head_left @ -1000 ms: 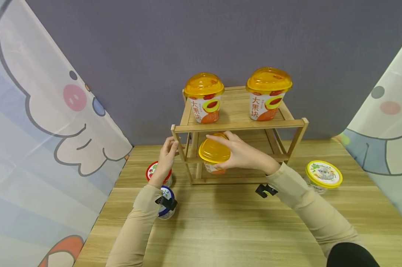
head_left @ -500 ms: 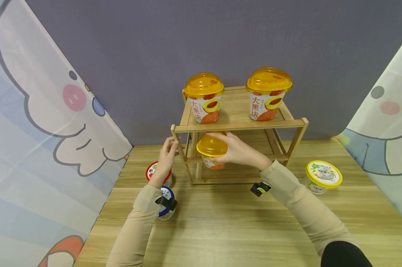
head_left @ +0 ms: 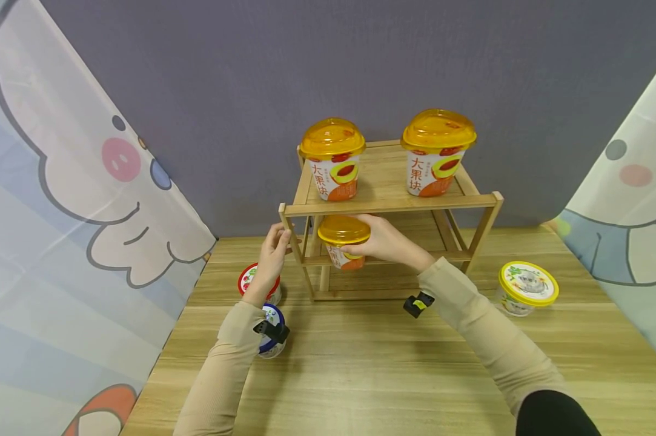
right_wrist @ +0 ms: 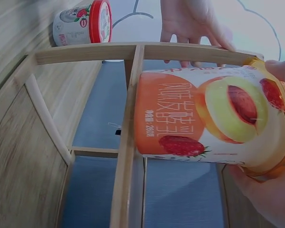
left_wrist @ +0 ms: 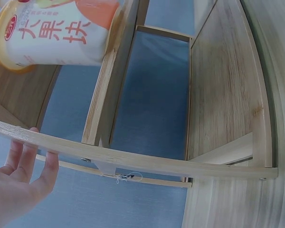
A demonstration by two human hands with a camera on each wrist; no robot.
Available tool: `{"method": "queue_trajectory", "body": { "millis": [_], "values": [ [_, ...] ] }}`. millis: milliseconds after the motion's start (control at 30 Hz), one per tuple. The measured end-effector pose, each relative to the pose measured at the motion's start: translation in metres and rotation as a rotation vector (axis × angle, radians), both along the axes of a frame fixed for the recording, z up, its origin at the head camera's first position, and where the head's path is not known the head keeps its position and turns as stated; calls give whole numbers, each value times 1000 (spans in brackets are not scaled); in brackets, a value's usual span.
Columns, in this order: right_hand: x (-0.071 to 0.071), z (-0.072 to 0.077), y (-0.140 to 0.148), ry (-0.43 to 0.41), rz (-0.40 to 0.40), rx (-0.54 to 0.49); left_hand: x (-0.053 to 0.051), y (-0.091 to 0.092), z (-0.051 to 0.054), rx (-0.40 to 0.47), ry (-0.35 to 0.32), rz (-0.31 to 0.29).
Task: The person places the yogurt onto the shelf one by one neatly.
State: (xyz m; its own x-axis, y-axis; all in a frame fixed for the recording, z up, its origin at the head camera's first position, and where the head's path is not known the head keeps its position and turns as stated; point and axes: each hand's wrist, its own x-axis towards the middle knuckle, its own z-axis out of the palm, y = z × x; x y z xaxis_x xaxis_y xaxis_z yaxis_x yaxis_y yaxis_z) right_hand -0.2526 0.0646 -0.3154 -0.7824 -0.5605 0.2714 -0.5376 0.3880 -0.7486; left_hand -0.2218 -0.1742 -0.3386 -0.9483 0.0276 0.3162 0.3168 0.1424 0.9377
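My right hand (head_left: 389, 242) grips an apricot yogurt cup (head_left: 341, 257) with a domed amber lid, fingers and thumb around its lidded top. The cup is upright, at the left front of the lower level of a wooden two-level rack (head_left: 393, 209). Its base (right_wrist: 142, 116) is close to the front rail in the right wrist view; whether they touch, I cannot tell. My left hand (head_left: 271, 257) holds the rack's left front post, with fingertips (left_wrist: 51, 164) against the wood in the left wrist view.
Two matching yogurt cups, one left (head_left: 334, 172) and one right (head_left: 435, 166), stand on the rack's top. A red-lidded tub (head_left: 247, 280) and a blue-lidded tub (head_left: 273, 348) are beside my left arm. A yellow-lidded tub (head_left: 528, 284) stands to the right.
My right hand has moved the yogurt cup slightly left, up and back toward the lower level. The left hand stays on the post.
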Motion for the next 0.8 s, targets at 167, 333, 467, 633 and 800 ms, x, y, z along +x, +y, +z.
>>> {"method": "queue_trajectory", "body": {
  "millis": [167,333,467,633,800],
  "values": [
    [-4,-3,-2,-38,-38,-36,0,0,0,-10,-1,6],
    [-4,-4,-2,-72,-92,-61,1,-1,0,-17,-3,4],
    [-4,-7,-1,-82,-144,-76,0,-1,-1,-8,0,2],
    [-3,-13,-2,-64,-190,-142,0,0,-1,-3,0,-1],
    [-1,-17,-7,-33,-232,-197,1,0,-1,-5,2,-3]
  ]
}}
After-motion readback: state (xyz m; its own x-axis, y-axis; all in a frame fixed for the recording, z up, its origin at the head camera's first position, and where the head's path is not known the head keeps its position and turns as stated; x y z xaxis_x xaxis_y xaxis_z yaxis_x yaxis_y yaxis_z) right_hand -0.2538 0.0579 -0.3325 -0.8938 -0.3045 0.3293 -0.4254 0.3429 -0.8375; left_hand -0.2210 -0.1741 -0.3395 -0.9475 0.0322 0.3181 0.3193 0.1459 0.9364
